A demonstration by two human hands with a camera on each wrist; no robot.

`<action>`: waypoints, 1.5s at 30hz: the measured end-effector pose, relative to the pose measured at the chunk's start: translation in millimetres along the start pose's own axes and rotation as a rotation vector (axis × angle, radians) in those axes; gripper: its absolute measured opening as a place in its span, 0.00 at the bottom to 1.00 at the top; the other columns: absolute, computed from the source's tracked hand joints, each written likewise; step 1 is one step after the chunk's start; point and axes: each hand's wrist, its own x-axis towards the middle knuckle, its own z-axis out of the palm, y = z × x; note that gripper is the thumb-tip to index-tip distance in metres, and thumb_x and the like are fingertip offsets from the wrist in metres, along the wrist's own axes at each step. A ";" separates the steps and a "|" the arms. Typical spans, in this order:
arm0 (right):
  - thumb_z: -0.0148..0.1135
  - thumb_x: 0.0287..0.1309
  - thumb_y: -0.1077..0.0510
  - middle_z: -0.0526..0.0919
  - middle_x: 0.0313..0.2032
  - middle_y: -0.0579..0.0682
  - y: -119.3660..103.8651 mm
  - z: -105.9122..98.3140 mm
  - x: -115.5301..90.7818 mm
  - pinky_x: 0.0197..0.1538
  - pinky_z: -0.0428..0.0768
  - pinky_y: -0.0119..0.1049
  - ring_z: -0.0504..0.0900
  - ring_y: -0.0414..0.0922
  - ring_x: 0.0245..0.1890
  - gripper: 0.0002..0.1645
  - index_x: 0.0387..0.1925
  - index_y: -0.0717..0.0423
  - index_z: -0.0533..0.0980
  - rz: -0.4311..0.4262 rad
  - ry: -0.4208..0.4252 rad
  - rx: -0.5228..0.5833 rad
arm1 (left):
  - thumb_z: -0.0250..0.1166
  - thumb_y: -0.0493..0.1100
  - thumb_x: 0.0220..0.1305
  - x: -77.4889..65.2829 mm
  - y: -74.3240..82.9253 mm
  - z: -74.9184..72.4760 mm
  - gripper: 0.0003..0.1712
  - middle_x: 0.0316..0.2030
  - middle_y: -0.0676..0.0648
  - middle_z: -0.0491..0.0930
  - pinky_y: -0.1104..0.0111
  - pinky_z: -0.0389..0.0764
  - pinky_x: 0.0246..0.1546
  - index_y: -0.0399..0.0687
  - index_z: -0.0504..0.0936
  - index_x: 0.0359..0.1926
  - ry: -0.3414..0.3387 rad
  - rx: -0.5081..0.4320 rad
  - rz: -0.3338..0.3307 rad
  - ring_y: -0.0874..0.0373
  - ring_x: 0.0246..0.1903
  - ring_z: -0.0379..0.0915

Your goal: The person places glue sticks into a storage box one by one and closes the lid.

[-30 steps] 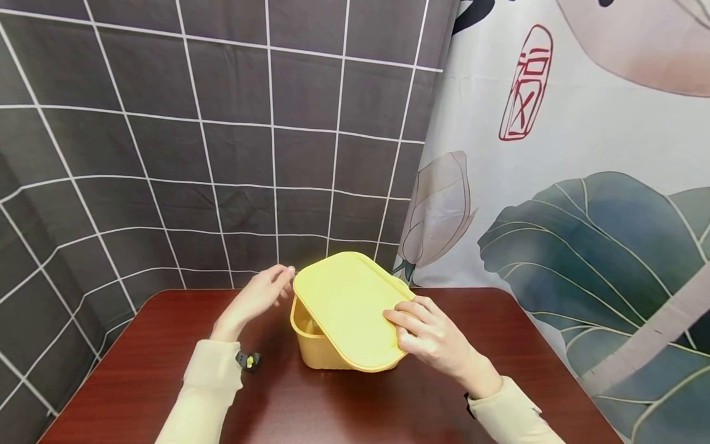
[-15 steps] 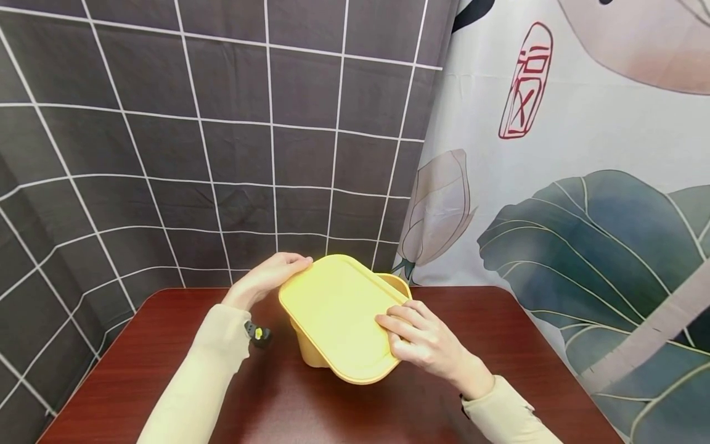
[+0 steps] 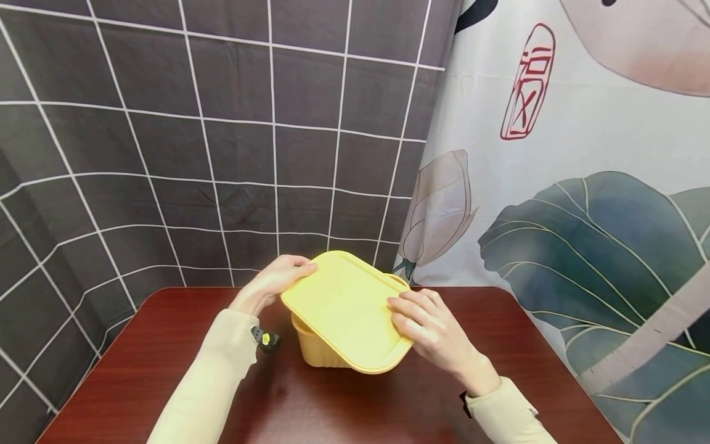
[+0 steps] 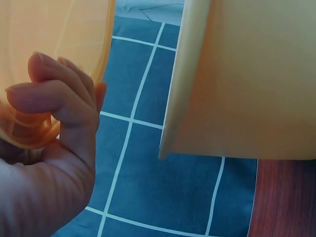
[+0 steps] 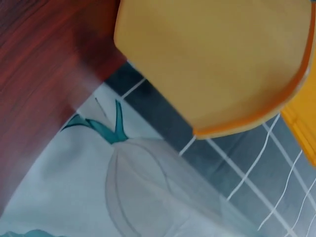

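Observation:
A yellow rectangular lid [image 3: 346,308] with rounded corners is held aslant over a yellow box [image 3: 317,350], turned out of line with it. My left hand [image 3: 279,279] pinches the lid's far left corner, thumb on top; the left wrist view shows its fingers [image 4: 54,96] curled on the underside. On the right, my right hand [image 3: 435,330] grips the lid's edge, fingers over the top. Most of the box's opening is hidden under the lid, so its contents do not show. In the right wrist view the box wall [image 5: 212,54] appears, but no hand.
The box stands on a reddish-brown wooden table [image 3: 310,413]. Behind the table hangs a dark grey cloth [image 3: 222,148] with a white grid. To the right is a white cloth [image 3: 471,111] printed with leaves and a flower bud.
My left hand has moved right and taken hold of the lid's far left corner. The lid shifted left and toward me, then slightly back to the right, with my right hand still gripping it.

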 end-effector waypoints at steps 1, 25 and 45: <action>0.48 0.68 0.64 0.83 0.47 0.59 1.7 -1.0 -3.3 0.43 0.73 0.51 0.80 0.59 0.44 0.13 0.37 0.59 0.81 0.031 -0.009 -0.001 | 0.62 0.43 0.68 0.2 0.0 0.2 0.18 0.26 0.43 0.82 0.67 0.82 0.24 0.31 0.79 0.50 0.013 -0.012 -0.004 0.55 0.22 0.81; 0.59 0.67 0.45 0.86 0.31 0.47 -6.3 -9.2 -5.5 0.36 0.77 0.35 0.84 0.43 0.32 0.21 0.50 0.56 0.78 1.404 -0.147 0.320 | 0.60 0.44 0.70 -5.6 -0.5 6.3 0.20 0.36 0.39 0.83 0.67 0.83 0.29 0.32 0.77 0.55 0.332 -0.186 0.048 0.57 0.27 0.82; 0.59 0.65 0.51 0.86 0.29 0.47 16.1 4.3 -0.5 0.35 0.76 0.41 0.80 0.46 0.30 0.15 0.41 0.57 0.83 1.332 -0.305 0.104 | 0.52 0.51 0.72 -29.6 -0.3 24.1 0.21 0.25 0.47 0.83 0.65 0.77 0.25 0.45 0.83 0.53 0.490 0.431 0.204 0.55 0.24 0.78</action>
